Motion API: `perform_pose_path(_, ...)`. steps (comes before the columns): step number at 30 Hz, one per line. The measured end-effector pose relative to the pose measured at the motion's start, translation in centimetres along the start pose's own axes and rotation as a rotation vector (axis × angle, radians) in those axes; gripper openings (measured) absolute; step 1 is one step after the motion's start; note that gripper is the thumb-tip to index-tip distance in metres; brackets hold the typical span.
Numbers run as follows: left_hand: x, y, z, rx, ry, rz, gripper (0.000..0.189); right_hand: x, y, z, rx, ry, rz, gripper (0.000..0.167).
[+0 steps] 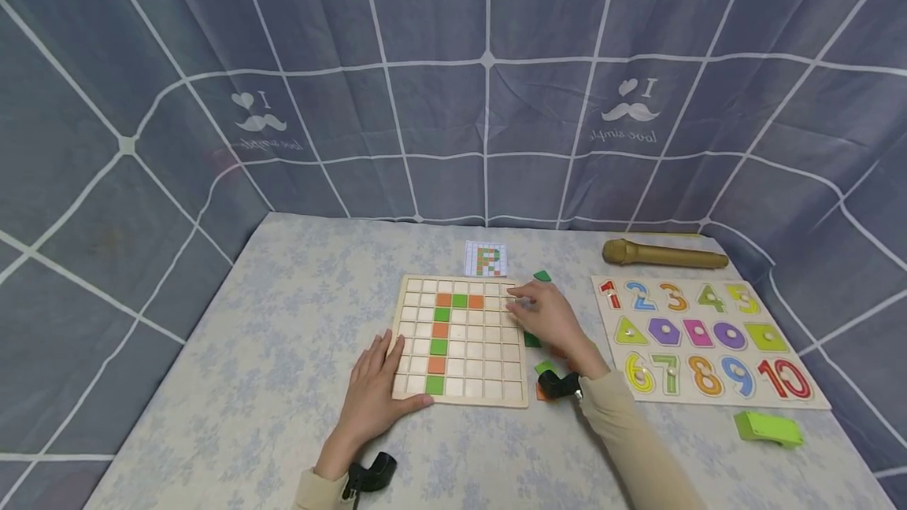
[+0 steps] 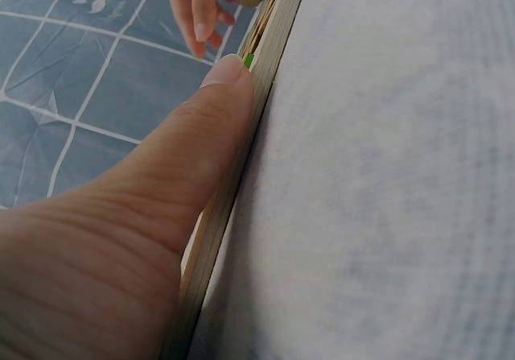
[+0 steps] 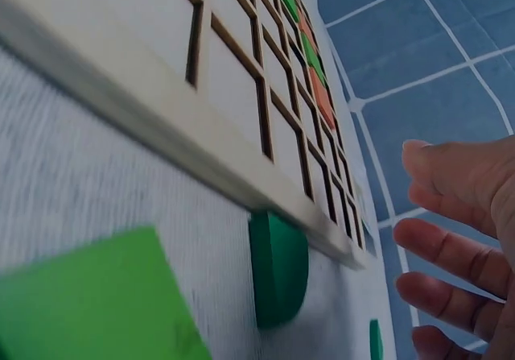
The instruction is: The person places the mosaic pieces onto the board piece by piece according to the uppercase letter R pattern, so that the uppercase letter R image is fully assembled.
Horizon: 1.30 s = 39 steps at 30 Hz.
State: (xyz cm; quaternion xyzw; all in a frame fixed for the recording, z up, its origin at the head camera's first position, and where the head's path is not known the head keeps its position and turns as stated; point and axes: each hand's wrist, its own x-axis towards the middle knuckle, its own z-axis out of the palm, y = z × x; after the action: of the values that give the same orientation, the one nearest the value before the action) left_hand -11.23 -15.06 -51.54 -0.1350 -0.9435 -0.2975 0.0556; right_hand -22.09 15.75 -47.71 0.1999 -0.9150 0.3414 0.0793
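A wooden grid board (image 1: 489, 352) lies on the table, with orange and green square tiles (image 1: 439, 330) forming a column and a short row across its upper part. My left hand (image 1: 372, 388) rests at the board's left side, fingers extended and the thumb (image 2: 189, 134) along its near edge. Over the board's right edge hovers my right hand (image 1: 551, 321), its fingers slightly bent and apart, with nothing visible between them. Below it in the right wrist view are a dark green rounded piece (image 3: 278, 271) beside the board's frame and a light green square tile (image 3: 105, 304).
Behind the board lies a small pattern card (image 1: 486, 258), with a green piece (image 1: 542, 276) to its right. Farther right are a number-and-shape puzzle (image 1: 708, 341), a gold microphone (image 1: 666, 254) and a lime green block (image 1: 768, 429). A grid-patterned curtain (image 1: 439, 116) surrounds the table.
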Motion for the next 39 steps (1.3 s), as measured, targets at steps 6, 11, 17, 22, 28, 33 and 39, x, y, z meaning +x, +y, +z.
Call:
perform_pose_path(6,0.1,0.1,-0.1,-0.008,0.001,-0.008,0.106,-1.2,0.5,-1.2,0.001,0.020,0.028,0.026)
perform_pose_path(11,0.1,0.1,-0.1,-0.003,0.005,-0.004,0.106,-1.9,1.0,-1.7,-0.001,0.009,0.044,0.024)
perform_pose_path(17,0.0,0.0,-0.1,0.009,0.012,0.006,0.104,-2.5,1.5,-2.0,0.004,-0.057,0.094,0.025)
perform_pose_path(22,0.0,0.1,-0.1,0.009,0.008,0.006,0.104,-2.9,1.7,-2.1,0.004,-0.101,0.110,0.024)
perform_pose_path(28,0.0,0.2,-0.1,0.007,0.005,0.002,0.104,-3.4,2.1,-2.0,-0.004,-0.130,0.066,0.022)
perform_pose_path(33,0.0,0.1,0.0,0.008,0.004,0.002,0.104,-3.7,2.3,-2.0,-0.001,-0.151,0.036,0.021)
perform_pose_path(39,0.0,0.1,0.0,0.009,-0.001,-0.002,0.104,-4.0,2.0,-2.4,0.029,-0.184,0.034,0.021)
